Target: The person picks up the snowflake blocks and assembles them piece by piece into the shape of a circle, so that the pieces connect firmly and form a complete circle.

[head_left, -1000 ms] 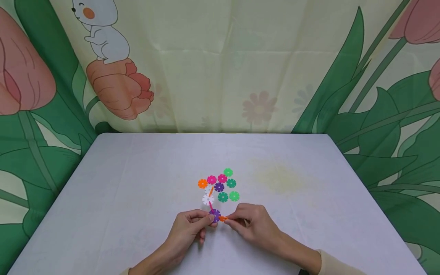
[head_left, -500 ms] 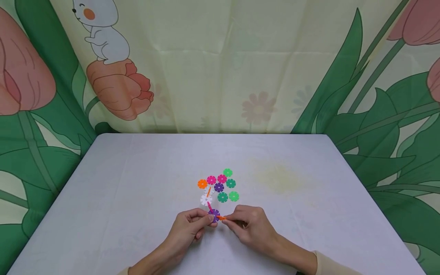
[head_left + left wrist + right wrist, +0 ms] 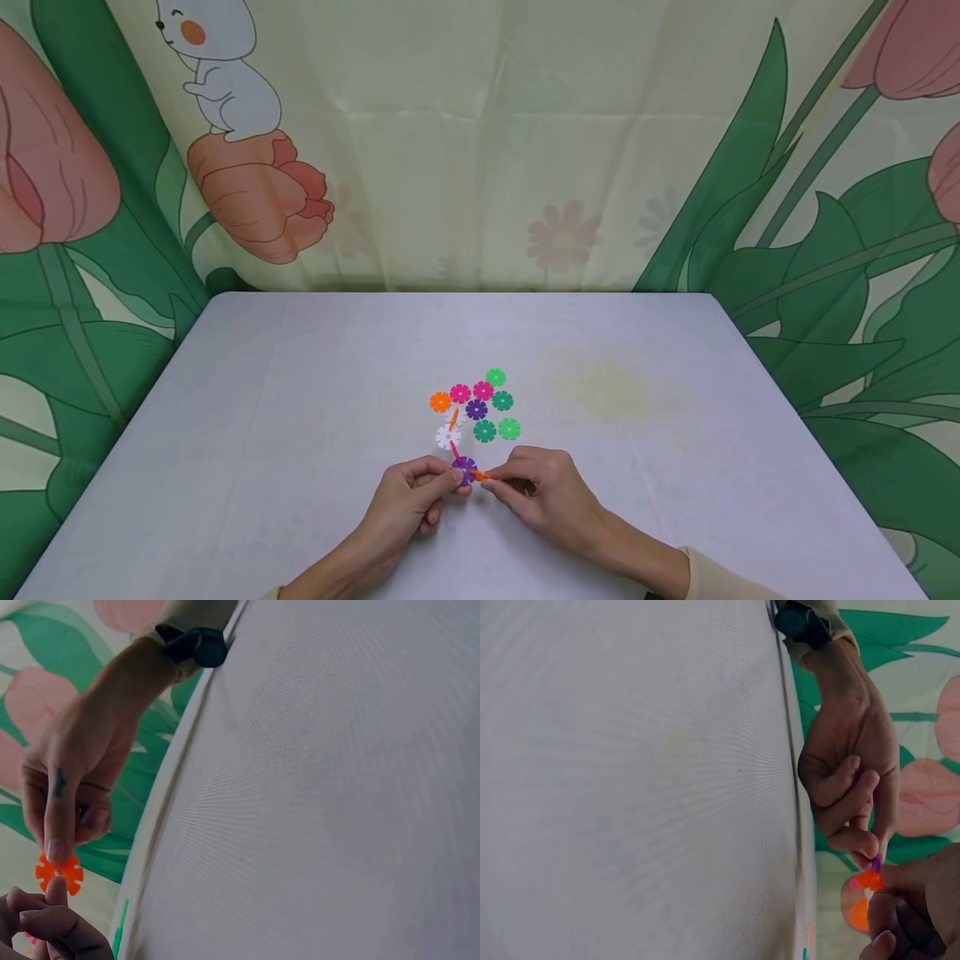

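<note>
My left hand (image 3: 408, 500) pinches a purple notched snowflake disc (image 3: 468, 467) between thumb and fingers. My right hand (image 3: 551, 496) pinches an orange snowflake disc (image 3: 481, 476), edge-on in the head view, right at the purple disc's right rim. The left wrist view shows that orange disc (image 3: 73, 879) face-on, partly covered by fingertips. From the purple disc a chain runs away from me: a pink disc (image 3: 455, 452) seen edge-on, a white disc (image 3: 447, 437), then another orange disc (image 3: 453, 419) edge-on, overlapping a further white disc.
Beyond the hands, loose discs lie flat on the white-covered table (image 3: 300, 400): orange (image 3: 440, 402), two pink, dark purple (image 3: 476, 409), and several in light and dark green (image 3: 485, 431). A printed flower-and-animal curtain (image 3: 450, 167) hangs behind the table.
The orange disc in my right hand has moved slightly left, in against the purple disc. The chain's white and pink discs have swung a little left. Both hands keep their pinch.
</note>
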A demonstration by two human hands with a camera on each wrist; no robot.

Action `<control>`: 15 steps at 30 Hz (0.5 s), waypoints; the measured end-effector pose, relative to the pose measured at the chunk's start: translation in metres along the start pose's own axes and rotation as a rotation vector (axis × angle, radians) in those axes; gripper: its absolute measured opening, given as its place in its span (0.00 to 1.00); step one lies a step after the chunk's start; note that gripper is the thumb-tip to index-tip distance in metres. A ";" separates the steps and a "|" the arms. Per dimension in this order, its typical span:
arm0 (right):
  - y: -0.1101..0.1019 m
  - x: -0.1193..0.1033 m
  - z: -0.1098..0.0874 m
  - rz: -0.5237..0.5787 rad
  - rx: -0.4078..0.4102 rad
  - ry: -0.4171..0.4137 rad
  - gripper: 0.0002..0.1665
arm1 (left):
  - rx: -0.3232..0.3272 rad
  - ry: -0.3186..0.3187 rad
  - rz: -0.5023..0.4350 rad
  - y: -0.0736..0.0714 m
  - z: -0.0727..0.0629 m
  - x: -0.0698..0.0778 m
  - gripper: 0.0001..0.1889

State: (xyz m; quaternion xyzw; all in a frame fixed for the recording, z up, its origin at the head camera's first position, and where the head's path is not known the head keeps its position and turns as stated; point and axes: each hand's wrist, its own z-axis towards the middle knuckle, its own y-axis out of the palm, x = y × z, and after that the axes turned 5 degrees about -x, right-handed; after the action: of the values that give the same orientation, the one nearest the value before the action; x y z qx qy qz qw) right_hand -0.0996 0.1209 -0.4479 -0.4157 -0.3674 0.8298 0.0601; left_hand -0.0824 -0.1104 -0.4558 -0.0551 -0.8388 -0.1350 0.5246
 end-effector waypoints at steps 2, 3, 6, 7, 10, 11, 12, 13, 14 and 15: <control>0.000 0.001 0.000 0.011 -0.019 0.027 0.07 | 0.008 -0.003 0.006 0.000 0.001 -0.001 0.15; 0.000 0.002 0.000 0.017 -0.027 0.039 0.08 | 0.013 -0.003 0.010 -0.001 0.001 -0.001 0.15; -0.003 0.004 0.000 0.038 -0.050 0.061 0.13 | 0.030 0.000 0.016 -0.001 0.002 -0.001 0.16; -0.005 0.005 0.001 0.043 -0.055 0.062 0.15 | 0.035 0.001 0.018 -0.002 0.002 -0.001 0.16; -0.012 0.009 0.004 0.042 -0.063 0.077 0.19 | 0.046 0.005 0.021 -0.003 0.003 0.000 0.17; -0.015 0.011 0.006 0.035 -0.068 0.092 0.19 | 0.047 0.005 0.022 -0.003 0.002 0.000 0.16; -0.017 0.013 0.008 0.023 -0.073 0.114 0.19 | 0.050 0.006 0.023 -0.003 0.002 0.000 0.16; -0.019 0.015 0.010 0.008 -0.079 0.140 0.18 | 0.051 0.006 0.022 -0.003 0.002 0.000 0.16; -0.021 0.018 0.011 -0.011 -0.087 0.169 0.18 | 0.050 0.005 0.021 -0.003 0.001 0.000 0.15; -0.023 0.020 0.013 -0.028 -0.095 0.207 0.18 | 0.049 0.006 0.018 -0.003 0.001 0.000 0.15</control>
State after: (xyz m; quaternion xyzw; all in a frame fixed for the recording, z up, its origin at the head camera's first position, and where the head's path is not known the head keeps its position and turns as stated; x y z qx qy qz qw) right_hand -0.1268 0.1385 -0.4403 -0.4963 -0.4040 0.7632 0.0897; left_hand -0.0836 -0.1127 -0.4564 -0.0490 -0.8396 -0.1098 0.5297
